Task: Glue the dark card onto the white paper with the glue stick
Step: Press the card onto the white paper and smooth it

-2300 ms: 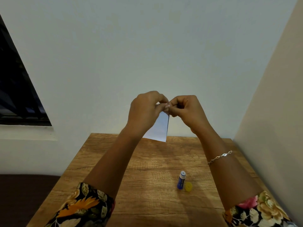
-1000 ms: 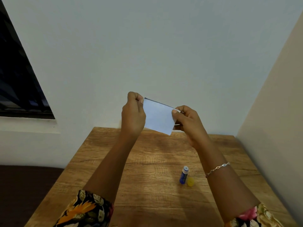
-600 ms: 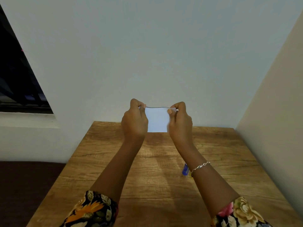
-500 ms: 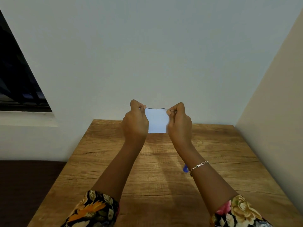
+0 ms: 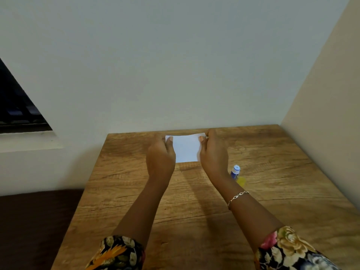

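At the far end of the wooden table [image 5: 194, 221], close to the wall, both hands hold a white paper [image 5: 186, 149] by its far corners. The left hand [image 5: 160, 158] pinches one corner with the thumb on top, and the right hand [image 5: 213, 156] does the same at the other. Whether the sheet touches the wood, I cannot tell. Just beside the right wrist a blue glue stick [image 5: 235, 171] stands upright, with its yellow cap [image 5: 241, 181] next to it.

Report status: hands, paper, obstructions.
Left hand, right hand pinch white paper at far corners. Dark card unseen. Glue stick stands uncapped by right wrist, not blocking.
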